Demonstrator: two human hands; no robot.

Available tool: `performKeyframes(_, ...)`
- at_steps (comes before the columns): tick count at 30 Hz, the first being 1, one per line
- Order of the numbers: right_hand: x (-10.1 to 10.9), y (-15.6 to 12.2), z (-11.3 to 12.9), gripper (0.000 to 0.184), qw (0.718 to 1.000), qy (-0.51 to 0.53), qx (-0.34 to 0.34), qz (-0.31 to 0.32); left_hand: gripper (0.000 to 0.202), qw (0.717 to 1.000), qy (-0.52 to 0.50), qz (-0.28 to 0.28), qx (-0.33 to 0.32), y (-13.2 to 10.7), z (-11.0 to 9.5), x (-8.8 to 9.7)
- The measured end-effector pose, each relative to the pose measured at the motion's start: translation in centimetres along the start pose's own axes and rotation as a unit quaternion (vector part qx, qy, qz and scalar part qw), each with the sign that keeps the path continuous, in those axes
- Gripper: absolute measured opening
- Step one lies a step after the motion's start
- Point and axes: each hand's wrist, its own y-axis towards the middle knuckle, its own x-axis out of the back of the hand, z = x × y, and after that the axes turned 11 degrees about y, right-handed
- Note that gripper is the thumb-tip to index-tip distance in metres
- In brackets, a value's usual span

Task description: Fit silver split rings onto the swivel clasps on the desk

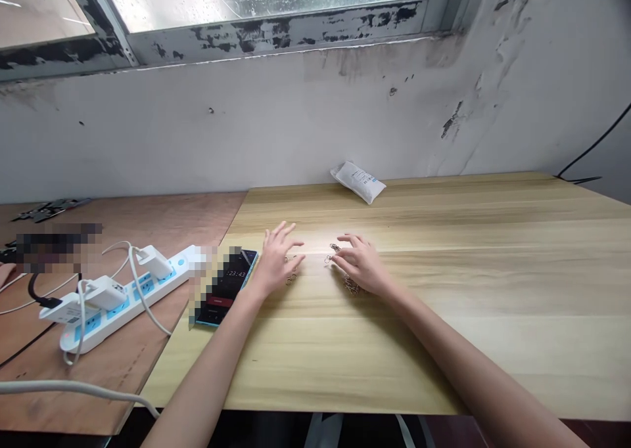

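Note:
My left hand (276, 259) lies on the light wooden table (444, 316) with its fingers spread, touching a few small metal rings (290, 278) under the fingertips. My right hand (359, 263) rests a little to the right, fingers bent down onto a small heap of thin metal rings (351, 285). More of these rings (331, 254) lie between the two hands. Neither hand lifts anything clear of the table.
A phone (227, 285) with a lit timer lies left of my left hand. A white power strip (118, 300) with chargers and cables sits on the brown board at left. A white packet (358, 180) lies by the wall. A black cable (591, 147) runs at far right.

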Motion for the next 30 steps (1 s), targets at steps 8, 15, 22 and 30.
performKeyframes(8,4.9,0.3,-1.9,0.029,0.997,-0.041,-0.051,0.029,0.016,0.996,0.014,0.08,0.035,-0.3,2.4,0.0)
performKeyframes(15,7.7,-0.7,-1.1,0.02,0.969,-0.034,-0.157,0.186,0.008,0.994,-0.008,0.087,0.059,-0.2,2.1,-0.8)
performKeyframes(22,6.4,-0.4,-0.7,0.01,0.976,-0.055,-0.113,0.179,0.007,0.985,-0.057,0.125,0.108,-0.2,2.0,-1.1)
performKeyframes(30,5.6,-0.4,-0.3,0.006,0.976,-0.081,-0.126,0.16,0.015,0.994,-0.014,0.059,0.088,-0.3,2.5,-1.2)
